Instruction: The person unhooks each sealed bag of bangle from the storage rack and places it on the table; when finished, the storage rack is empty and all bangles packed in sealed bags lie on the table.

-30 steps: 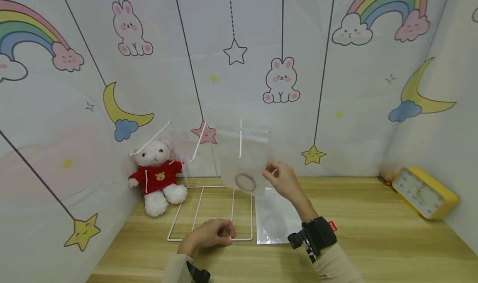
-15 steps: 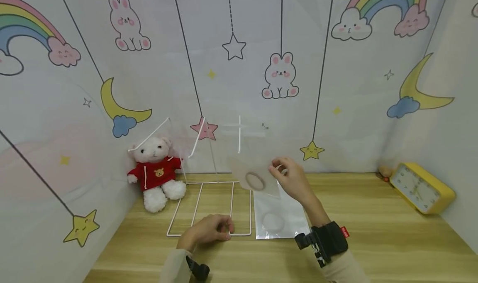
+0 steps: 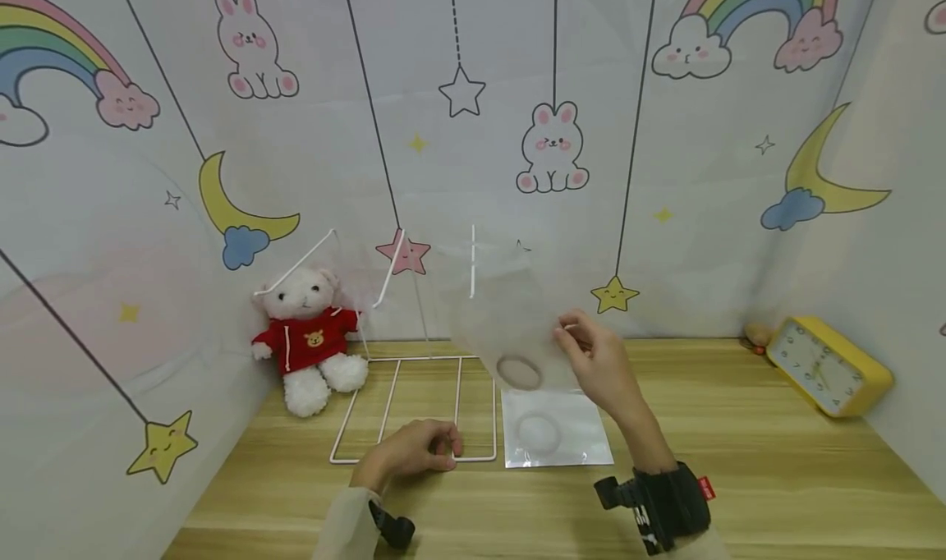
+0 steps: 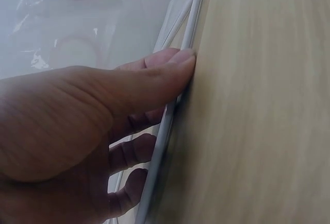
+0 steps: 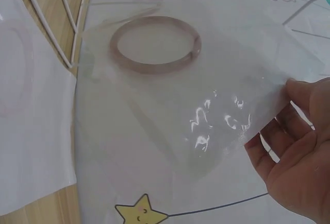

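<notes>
You can pass between your right forearm [image 3: 641,429] and the yellow boxy clock [image 3: 822,364] near the worktop's [image 3: 727,461] back right corner; leftward, the white wire rack [image 3: 457,404], raised translucent plastic bag [image 3: 506,314] and red-clad white plush bear [image 3: 306,342] obstruct you.

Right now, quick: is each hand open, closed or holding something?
Left hand: closed, pinching the white wire rack by its near bar.
Right hand: closed, pinching a clear bag by its edge.

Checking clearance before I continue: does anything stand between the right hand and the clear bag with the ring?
Nothing visible does: the right hand pinches the clear bag directly at its edge, and the ring sits apart from the grip.
</notes>
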The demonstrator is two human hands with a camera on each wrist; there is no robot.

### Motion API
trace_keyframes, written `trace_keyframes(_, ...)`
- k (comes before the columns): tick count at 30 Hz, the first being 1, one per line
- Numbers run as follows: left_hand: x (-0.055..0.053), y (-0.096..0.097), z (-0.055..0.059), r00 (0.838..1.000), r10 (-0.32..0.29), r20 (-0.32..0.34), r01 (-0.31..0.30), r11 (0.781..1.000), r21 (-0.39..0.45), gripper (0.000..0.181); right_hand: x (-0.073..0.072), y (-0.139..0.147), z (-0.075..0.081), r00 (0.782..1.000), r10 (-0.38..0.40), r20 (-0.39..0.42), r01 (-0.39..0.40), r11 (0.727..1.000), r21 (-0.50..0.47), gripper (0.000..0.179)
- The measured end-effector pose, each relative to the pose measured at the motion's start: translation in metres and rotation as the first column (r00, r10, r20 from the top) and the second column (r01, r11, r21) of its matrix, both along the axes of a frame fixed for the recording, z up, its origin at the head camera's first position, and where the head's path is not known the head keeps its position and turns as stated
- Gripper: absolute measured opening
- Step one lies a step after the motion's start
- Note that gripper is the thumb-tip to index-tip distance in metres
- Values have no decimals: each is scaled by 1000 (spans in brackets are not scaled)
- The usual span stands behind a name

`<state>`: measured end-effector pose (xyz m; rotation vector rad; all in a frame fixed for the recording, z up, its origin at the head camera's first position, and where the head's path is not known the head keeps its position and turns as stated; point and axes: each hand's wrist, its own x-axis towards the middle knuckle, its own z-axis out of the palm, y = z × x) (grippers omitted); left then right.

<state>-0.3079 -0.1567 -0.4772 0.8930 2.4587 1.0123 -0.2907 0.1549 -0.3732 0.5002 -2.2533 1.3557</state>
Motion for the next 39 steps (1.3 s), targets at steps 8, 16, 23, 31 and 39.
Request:
trace_keyframes(8,0,1,-1,1000,-6,-5,6,1000,-8,12,17,11,4,997,-23,-69,24,1000,14,16)
trace_keyframes(16,-1,0,-4,1000,-11,-20,11,1000,-22,12,32,17,19,991,-21,-136,21,1000,3,13)
trace_keyframes(23,-2,0,-4,1000,-12,-27,11,1000,-24,12,39,24,26,989,-10,-149,5,999,-37,11)
trace_keyframes(31,0,1,-2,1000,-12,-13,11,1000,-18,12,42,26,30,991,2,-135,-13,997,-78,11)
trace_keyframes(39,0,0,-1,1000,-9,-23,8,1000,-18,12,44,37,32,988,-19,-155,-3,989,-145,11)
